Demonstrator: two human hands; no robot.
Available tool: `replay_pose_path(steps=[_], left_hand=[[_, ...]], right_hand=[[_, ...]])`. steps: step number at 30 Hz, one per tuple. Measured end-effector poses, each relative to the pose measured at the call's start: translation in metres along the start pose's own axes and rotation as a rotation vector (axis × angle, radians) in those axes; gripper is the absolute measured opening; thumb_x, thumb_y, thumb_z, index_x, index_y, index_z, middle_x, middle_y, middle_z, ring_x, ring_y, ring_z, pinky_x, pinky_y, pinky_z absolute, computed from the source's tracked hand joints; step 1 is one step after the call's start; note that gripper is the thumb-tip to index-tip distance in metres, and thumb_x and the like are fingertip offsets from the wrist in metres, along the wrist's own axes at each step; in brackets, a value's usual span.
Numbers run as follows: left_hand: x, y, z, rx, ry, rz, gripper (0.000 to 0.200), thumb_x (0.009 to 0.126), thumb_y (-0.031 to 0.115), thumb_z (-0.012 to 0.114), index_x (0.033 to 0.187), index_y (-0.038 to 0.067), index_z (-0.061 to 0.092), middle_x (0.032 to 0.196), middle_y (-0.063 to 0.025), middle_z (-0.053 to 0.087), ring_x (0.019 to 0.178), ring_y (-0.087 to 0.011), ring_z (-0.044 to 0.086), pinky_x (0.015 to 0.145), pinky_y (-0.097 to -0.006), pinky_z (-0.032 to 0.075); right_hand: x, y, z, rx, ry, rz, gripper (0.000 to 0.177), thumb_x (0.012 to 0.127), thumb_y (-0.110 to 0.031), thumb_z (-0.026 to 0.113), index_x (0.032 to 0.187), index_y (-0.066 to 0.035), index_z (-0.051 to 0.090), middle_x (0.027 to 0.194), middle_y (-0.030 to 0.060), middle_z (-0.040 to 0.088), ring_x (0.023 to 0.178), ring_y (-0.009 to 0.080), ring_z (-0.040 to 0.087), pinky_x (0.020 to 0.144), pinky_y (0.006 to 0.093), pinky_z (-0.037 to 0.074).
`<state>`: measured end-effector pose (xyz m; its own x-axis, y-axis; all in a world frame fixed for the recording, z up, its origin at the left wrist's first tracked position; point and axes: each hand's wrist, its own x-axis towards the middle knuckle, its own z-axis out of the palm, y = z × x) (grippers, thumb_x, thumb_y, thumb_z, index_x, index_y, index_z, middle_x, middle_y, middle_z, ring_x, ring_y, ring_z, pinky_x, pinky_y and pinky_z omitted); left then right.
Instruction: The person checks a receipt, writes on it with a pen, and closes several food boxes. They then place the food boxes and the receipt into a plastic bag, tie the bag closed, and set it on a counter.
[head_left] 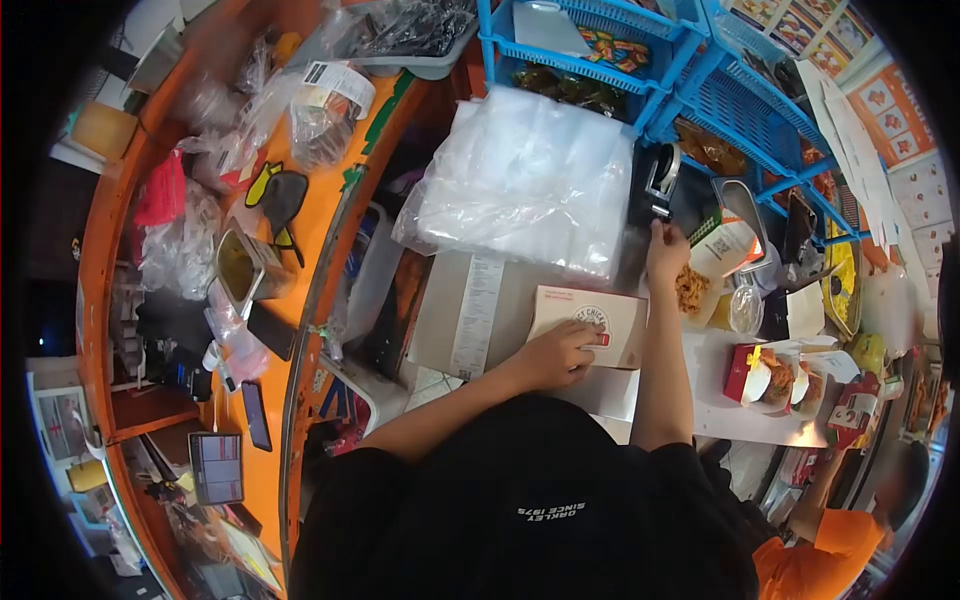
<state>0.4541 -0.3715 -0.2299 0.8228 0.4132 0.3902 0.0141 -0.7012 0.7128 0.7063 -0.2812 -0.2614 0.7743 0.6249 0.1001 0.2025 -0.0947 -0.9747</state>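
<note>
My left hand (pixel 555 355) lies on the lid of a closed cardboard food box (pixel 622 318) printed with a round chicken logo. Its fingers are laid over the top, partly covering the print. Farther forward, my right hand (pixel 668 250) is at the near end of a black tape dispenser (pixel 662 178), thumb and fingers pinched together at its cutting edge. The thin tape itself is hard to make out there. Just right of that hand are fried food pieces (pixel 691 290) and a printed carton (pixel 725 245). A long paper receipt (pixel 477 315) lies left of the box.
A big stack of clear plastic bags (pixel 535 180) lies ahead. Blue plastic baskets (pixel 590 60) rise behind it. A red box of fried chicken (pixel 742 375) stands at right, near a person in an orange shirt (pixel 835 550). At left runs an orange counter (pixel 330 215) with phones and bags.
</note>
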Motion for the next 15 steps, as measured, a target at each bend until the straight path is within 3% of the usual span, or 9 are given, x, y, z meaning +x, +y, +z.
replay_pose_path(steps=[1, 2, 5, 11, 13, 14, 15], left_hand=[[0.001, 0.000, -0.001, 0.004, 0.015, 0.008, 0.012, 0.071, 0.007, 0.068, 0.070, 0.003, 0.057, 0.112, -0.0105, 0.058, 0.117, -0.0307, 0.051, 0.097, -0.0434, 0.041], [0.002, 0.000, -0.002, 0.007, 0.027, 0.017, 0.012, 0.070, 0.006, 0.068, 0.069, 0.003, 0.057, 0.111, -0.0105, 0.059, 0.115, -0.0304, 0.052, 0.096, -0.0431, 0.041], [0.003, -0.001, 0.003, 0.042, 0.078, 0.066, 0.013, 0.069, 0.006, 0.068, 0.067, 0.003, 0.056, 0.108, -0.0111, 0.059, 0.112, -0.0298, 0.054, 0.094, -0.0429, 0.043], [0.011, 0.007, 0.000, 0.123, 0.036, 0.118, 0.010, 0.068, 0.003, 0.065, 0.067, 0.002, 0.055, 0.108, -0.0120, 0.059, 0.110, -0.0305, 0.054, 0.092, -0.0435, 0.043], [0.010, 0.004, 0.000, 0.103, 0.050, 0.076, 0.011, 0.068, 0.002, 0.065, 0.067, 0.002, 0.055, 0.107, -0.0121, 0.058, 0.110, -0.0314, 0.054, 0.093, -0.0432, 0.043], [0.009, 0.004, -0.003, 0.086, 0.006, 0.071, 0.012, 0.070, 0.002, 0.065, 0.076, 0.001, 0.055, 0.111, -0.0134, 0.056, 0.112, -0.0326, 0.052, 0.094, -0.0425, 0.043], [0.008, 0.004, -0.004, 0.077, 0.002, 0.073, 0.012, 0.070, 0.002, 0.065, 0.076, 0.001, 0.055, 0.111, -0.0134, 0.056, 0.112, -0.0326, 0.052, 0.094, -0.0425, 0.043]], right_hand=[[-0.003, -0.009, -0.001, -0.466, 0.073, -0.184, 0.018, 0.078, -0.014, 0.068, 0.071, 0.001, 0.063, 0.067, 0.0191, 0.063, 0.064, 0.0314, 0.062, 0.062, 0.0386, 0.047], [-0.002, -0.016, 0.002, -0.488, 0.106, -0.245, 0.018, 0.077, -0.013, 0.067, 0.071, 0.003, 0.063, 0.063, 0.0214, 0.060, 0.061, 0.0384, 0.060, 0.059, 0.0435, 0.046], [0.002, -0.022, 0.000, -0.641, 0.078, -0.252, 0.020, 0.076, -0.016, 0.066, 0.073, 0.004, 0.065, 0.070, 0.0236, 0.063, 0.070, 0.0415, 0.062, 0.063, 0.0456, 0.047], [-0.036, -0.056, -0.041, -0.706, -0.177, -0.195, 0.017, 0.079, -0.014, 0.064, 0.080, 0.002, 0.067, 0.075, 0.0237, 0.063, 0.076, 0.0413, 0.062, 0.068, 0.0452, 0.050], [-0.100, -0.074, -0.075, -0.451, -0.212, -0.264, 0.015, 0.082, -0.013, 0.062, 0.085, 0.002, 0.064, 0.082, 0.0216, 0.063, 0.080, 0.0387, 0.061, 0.067, 0.0425, 0.050], [-0.132, -0.066, -0.089, -0.355, -0.113, -0.425, 0.012, 0.085, -0.010, 0.060, 0.086, 0.001, 0.063, 0.089, 0.0161, 0.063, 0.084, 0.0295, 0.062, 0.065, 0.0361, 0.051], [-0.164, -0.070, -0.102, -0.183, -0.207, -0.021, 0.011, 0.088, -0.006, 0.058, 0.087, 0.002, 0.064, 0.085, 0.0115, 0.065, 0.079, 0.0193, 0.063, 0.066, 0.0294, 0.051]])
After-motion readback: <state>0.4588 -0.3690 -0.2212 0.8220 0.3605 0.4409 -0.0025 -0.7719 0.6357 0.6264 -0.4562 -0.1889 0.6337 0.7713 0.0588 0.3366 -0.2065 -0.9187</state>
